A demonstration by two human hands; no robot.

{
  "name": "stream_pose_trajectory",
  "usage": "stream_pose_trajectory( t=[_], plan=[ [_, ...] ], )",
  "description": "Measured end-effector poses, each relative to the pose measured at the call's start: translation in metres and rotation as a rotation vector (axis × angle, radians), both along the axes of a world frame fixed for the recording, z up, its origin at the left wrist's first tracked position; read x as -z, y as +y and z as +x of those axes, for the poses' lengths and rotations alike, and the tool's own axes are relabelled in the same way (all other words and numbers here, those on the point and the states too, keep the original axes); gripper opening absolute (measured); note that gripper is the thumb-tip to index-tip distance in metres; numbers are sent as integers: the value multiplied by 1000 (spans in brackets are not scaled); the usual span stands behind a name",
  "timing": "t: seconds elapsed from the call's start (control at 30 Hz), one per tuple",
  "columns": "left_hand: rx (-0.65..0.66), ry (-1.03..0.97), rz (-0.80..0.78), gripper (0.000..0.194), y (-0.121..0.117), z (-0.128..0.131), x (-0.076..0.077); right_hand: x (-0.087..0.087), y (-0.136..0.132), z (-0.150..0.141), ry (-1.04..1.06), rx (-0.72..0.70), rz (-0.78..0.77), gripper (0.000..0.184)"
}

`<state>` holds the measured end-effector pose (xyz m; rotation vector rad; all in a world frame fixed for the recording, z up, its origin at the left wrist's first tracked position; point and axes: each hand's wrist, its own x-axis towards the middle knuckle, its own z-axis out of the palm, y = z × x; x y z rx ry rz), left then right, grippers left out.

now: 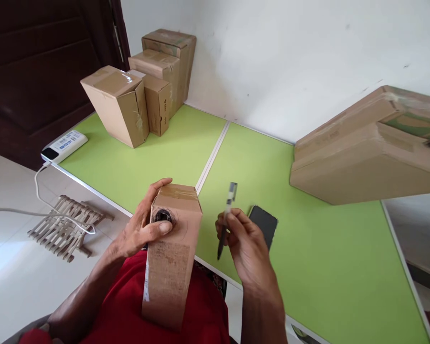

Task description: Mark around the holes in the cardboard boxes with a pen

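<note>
My left hand [143,224] grips the upper left side of a tall, narrow cardboard box [175,267], its thumb lying across the front just below a dark round hole [164,216]. Black scribbled marks surround that hole, and a faint curved line shows to its right. Tape runs over the top end, and the box leans against the red shirt [118,306]. In my right hand [249,243] a pen [231,193] is pinched between thumb and fingers, its dark end pointing down. The pen is apart from the box. A black smartphone [264,222] lies just behind my right hand.
Several closed cardboard boxes [111,105] stand at the back left of the green table [186,143]. A large carton [347,162] occupies the right end. On the left edge rests a white device [65,145] with a cable [39,191]. A wooden slatted stool [66,227] stands on the floor.
</note>
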<state>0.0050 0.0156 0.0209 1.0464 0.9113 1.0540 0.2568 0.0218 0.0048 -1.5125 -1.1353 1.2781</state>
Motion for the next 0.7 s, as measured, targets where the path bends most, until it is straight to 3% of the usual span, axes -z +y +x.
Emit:
stream_pose_trajectory(
  t=[0.1,0.17,0.3,0.47,0.7],
  plan=[
    [20,11,1,102,1,6,-4,-24,-13,-1,442,66,-7,46],
    [42,12,23,102,0,9,-7,-38,-21,-4,573,51,-15,43],
    [90,27,101,106,-3,12,-9,-60,-34,-6,652,-9,38,29],
    [155,38,226,119,-4,13,-7,-82,-51,-4,740,71,150,21],
    [199,98,338,126,-4,12,-5,-80,-66,-16,617,21,351,33]
  ],
)
